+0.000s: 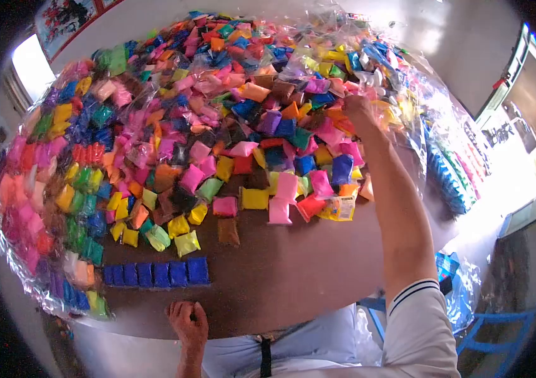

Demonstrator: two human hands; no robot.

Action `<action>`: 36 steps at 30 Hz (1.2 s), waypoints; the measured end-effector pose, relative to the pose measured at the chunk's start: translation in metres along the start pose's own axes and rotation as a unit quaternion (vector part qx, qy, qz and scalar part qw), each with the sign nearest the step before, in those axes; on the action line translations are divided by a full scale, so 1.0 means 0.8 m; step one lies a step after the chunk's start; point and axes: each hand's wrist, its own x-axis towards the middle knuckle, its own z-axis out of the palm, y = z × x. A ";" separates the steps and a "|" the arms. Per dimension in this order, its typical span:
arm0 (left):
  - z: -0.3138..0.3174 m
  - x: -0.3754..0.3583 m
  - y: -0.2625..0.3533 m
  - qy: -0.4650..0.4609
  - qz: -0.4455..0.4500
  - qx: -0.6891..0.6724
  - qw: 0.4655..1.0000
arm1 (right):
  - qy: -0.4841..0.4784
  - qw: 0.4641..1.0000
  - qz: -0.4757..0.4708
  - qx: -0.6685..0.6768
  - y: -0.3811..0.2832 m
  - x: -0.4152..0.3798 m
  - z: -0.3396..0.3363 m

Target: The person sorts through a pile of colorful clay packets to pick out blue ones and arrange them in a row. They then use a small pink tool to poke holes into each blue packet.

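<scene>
Near the front edge of the table my left hand (187, 320) rests with its fingers curled into a loose fist, and nothing shows in it. Just beyond it lies a row of several dark blue packets (156, 273), side by side. My right arm stretches far over the table, with my right hand (358, 109) at the back right of a big heap of small coloured packets (242, 148). Its fingertips are hidden among the packets and clear plastic there, so I cannot tell what they grip. A yellow printed packet (340, 208) lies at the heap's front, left of my forearm.
Bundled packets in clear plastic (31, 214) line the left edge of the brown table (318, 258). Clear bags (324, 44) cover the heap's back. Further plastic bags of packets (447, 170) stand at the right, and a blue stool (501, 334) is at the lower right.
</scene>
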 end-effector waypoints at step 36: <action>0.011 -0.011 -0.013 -0.019 0.029 0.079 0.996 | -0.122 0.968 0.180 0.127 -0.136 0.023 -0.135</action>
